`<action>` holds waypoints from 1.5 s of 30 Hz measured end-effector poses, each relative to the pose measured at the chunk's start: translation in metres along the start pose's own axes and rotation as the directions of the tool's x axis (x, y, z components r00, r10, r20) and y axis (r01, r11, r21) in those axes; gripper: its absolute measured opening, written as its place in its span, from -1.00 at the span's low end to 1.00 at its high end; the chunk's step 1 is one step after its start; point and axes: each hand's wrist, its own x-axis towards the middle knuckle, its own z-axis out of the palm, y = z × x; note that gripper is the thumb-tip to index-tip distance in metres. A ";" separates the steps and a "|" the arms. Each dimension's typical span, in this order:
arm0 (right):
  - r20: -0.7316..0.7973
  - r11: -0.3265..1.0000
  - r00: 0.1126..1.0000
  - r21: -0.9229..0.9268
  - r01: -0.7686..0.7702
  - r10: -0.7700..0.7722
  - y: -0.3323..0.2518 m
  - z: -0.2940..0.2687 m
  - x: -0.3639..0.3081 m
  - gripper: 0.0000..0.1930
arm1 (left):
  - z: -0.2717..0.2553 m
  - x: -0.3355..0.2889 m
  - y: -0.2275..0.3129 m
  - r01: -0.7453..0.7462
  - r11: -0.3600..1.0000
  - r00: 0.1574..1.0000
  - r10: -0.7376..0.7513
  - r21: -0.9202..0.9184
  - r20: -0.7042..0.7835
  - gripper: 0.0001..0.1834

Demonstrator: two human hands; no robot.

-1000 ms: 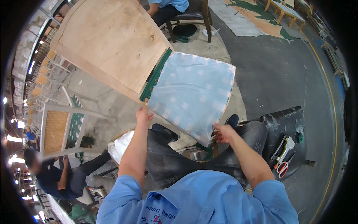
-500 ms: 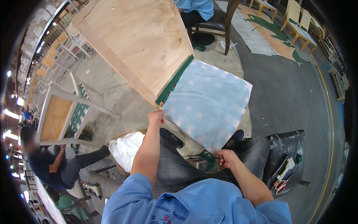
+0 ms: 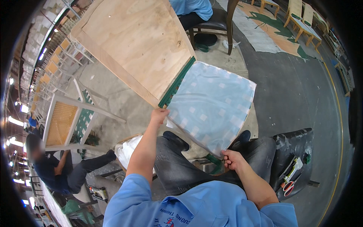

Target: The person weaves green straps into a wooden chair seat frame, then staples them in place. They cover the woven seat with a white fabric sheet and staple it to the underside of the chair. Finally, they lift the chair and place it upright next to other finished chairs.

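Observation:
A thin light-blue cloth (image 3: pixel 213 104) with a pale checkered pattern showing through is spread over a chair seat between my knees. My left hand (image 3: pixel 160 115) is closed in a pinch on its left corner, where the seat meets the chair's large plywood back (image 3: pixel 140 45). My right hand (image 3: pixel 232 159) pinches the nearest corner, its fingers curled. Along the joint of seat and back runs a dark green strip (image 3: pixel 177 82). Much of the seat's frame is hidden under the cloth.
Scissors (image 3: pixel 288 187) and a stapler-like tool (image 3: pixel 291 170) lie on a black padded seat at my right. At left stand a white chair frame with a cane panel (image 3: pixel 60 123) and a seated person (image 3: pixel 49 166). Another person (image 3: pixel 194 9) sits beyond the plywood.
My left hand has shifted slightly at its corner, and a small white flap of cloth now shows below it. My right hand keeps its pinch. The whole view has turned a little.

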 end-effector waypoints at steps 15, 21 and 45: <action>0.071 0.999 0.997 0.034 0.006 -0.009 0.005 0.008 0.006 -0.92 | 0.042 -0.011 0.003 0.068 0.995 0.790 -0.011 0.070 -0.613 -0.61; 0.062 0.998 0.997 0.059 0.036 -0.040 0.005 0.000 0.005 -0.91 | 0.047 -0.010 -0.002 0.022 0.996 0.768 0.039 0.087 -0.639 -0.83; 0.121 0.957 0.992 0.292 -0.002 -0.035 0.006 -0.004 0.007 -0.93 | -0.040 -0.002 0.074 0.260 0.882 0.922 -0.105 -0.393 0.374 -0.82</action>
